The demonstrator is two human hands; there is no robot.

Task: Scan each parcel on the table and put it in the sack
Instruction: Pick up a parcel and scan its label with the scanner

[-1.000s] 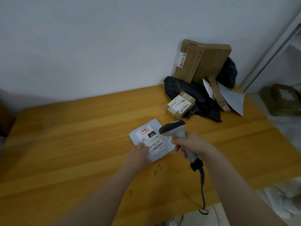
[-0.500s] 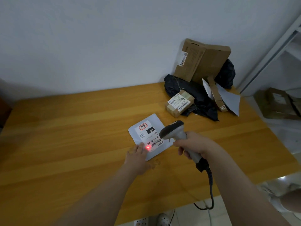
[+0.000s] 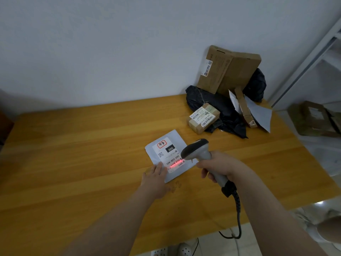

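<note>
A flat white mailer parcel [image 3: 167, 154] lies on the wooden table [image 3: 83, 154], a little right of its middle and near the front edge; its shipping label [image 3: 164, 152] faces up, printed with a red stamp, a black block reading 060, a QR code and a barcode. The left hand [image 3: 156, 179] rests on the parcel's near left corner; its fingers [image 3: 160, 168] lie straight and flat on the wrapper, holding nothing. The right hand [image 3: 219, 168] grips the handle of a grey barcode scanner [image 3: 196, 149], fingers wrapped round it; the scanner's dark head hangs just above the parcel's right edge, tilted down toward the label; a red scan line [image 3: 176, 163] falls across the barcode. A coiled dark cable [image 3: 238, 209] runs from the handle's base down past the table's front edge.

At the back right corner of the table the other parcels are heaped: a small cardboard box [image 3: 203, 118] with a white barcode label rests against crumpled black plastic bags [image 3: 227, 112]; a large brown carton [image 3: 228, 70] leans on the wall above them; a slim brown box [image 3: 245, 109] and a pale grey mailer [image 3: 261, 115] lie to their right. Beyond the table's right edge brown cartons [image 3: 313, 118] sit lower down, blurred.
</note>
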